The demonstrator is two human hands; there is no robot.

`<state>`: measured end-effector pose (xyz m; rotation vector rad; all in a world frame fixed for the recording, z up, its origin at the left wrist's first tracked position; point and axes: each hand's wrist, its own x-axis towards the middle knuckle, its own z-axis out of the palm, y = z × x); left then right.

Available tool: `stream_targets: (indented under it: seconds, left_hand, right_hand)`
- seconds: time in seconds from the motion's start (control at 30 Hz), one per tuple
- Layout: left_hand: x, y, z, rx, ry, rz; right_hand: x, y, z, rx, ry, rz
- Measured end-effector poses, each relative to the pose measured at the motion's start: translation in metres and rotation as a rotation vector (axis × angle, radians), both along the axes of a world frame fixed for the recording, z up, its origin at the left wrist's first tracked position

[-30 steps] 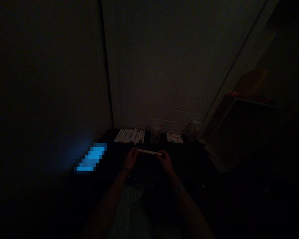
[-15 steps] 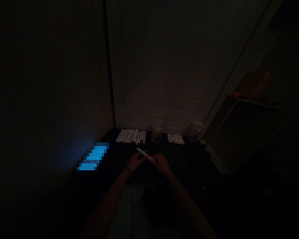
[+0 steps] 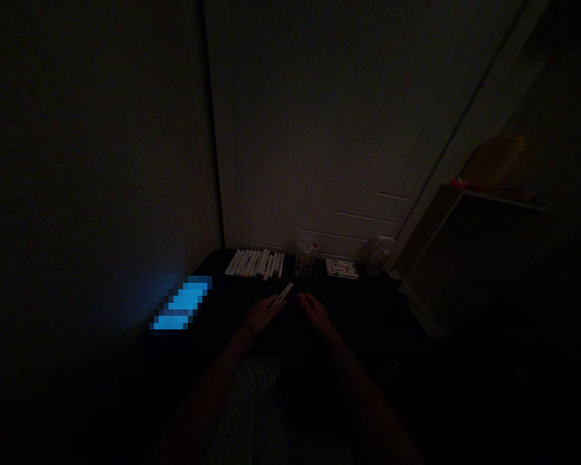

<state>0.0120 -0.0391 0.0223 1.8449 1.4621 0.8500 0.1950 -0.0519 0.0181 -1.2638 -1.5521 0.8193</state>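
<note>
Head view shows the left hand [image 3: 264, 314] clamped on the lower end of a white marker [image 3: 283, 296], which points toward 1 o'clock in a firm hold, with the open right hand [image 3: 315, 312] apart at 3 o'clock and a row of markers [image 3: 254, 263] at 12 o'clock.

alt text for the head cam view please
In a dim room, a person's left hand holds a white marker over a dark table, with the right hand close beside it. A row of white markers lies farther back.
</note>
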Motion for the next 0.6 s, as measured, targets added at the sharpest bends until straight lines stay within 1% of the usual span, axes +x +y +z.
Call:
stream_targets:
  seconds: [0.13, 0.33, 0.5, 0.53, 0.6]
  left_hand:
    - [0.004, -0.005, 0.007, 0.013, 0.074, -0.061]
    - [0.007, -0.007, 0.008, 0.068, 0.154, -0.123]
    - [0.006, -0.01, 0.01, 0.07, 0.176, -0.118]
    - [0.006, -0.01, 0.01, 0.07, 0.171, -0.109]
    - [0.007, -0.01, 0.009, 0.075, 0.157, -0.082]
  right_hand:
    - [0.001, 0.004, -0.003, -0.01, 0.074, -0.01]
    - [0.002, 0.008, -0.008, 0.008, 0.129, 0.009]
    - [0.007, 0.01, -0.009, 0.013, 0.158, 0.037]
    - [0.01, 0.009, -0.009, 0.015, 0.184, 0.023]
    - [0.017, 0.006, -0.009, 0.024, 0.244, -0.048]
